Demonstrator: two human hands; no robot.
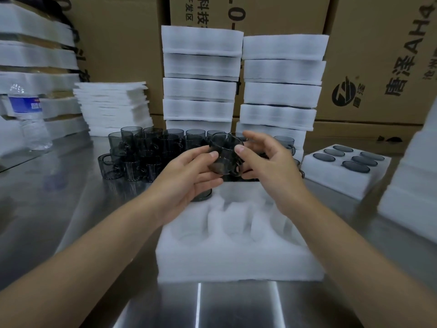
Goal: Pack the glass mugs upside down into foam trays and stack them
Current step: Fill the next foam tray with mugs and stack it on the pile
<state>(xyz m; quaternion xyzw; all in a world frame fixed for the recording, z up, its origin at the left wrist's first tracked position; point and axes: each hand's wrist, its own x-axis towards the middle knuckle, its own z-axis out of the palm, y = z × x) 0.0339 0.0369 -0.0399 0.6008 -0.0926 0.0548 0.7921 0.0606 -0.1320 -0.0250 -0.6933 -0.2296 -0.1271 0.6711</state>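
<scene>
— Logging item one?
— Logging a mug [224, 155], smoked glass, being held in the air above the far edge of the foam tray [236, 259], which is sitting near the front edge of the table [59, 185]. Tilting, mouth up and away, not yet turned over.
— Handling how?
— Probably handling as light, stiff and brittle. Likely slipping on bare skin, being so smooth, and chipping at the rim if knocked against other glass. Best gripping by the wall, thumb opposite fingers, and lowering straight into a pocket.
— Noting the hands?
— Left hand [186, 178] cupping from below and left, thumb pressing the wall, fingers curling under the base. Right hand [267, 166] pinching from the right, thumb on the wall, upper fingers spreading past the rim. Both forearms reaching in from the front edge.
— Listing the rest?
— Loose mugs [142, 150] clustering behind, toward the left. Filled tray [343, 185] sitting toward the right edge, six bases showing. Stacks of trays [201, 79] rising along the back edge.
</scene>
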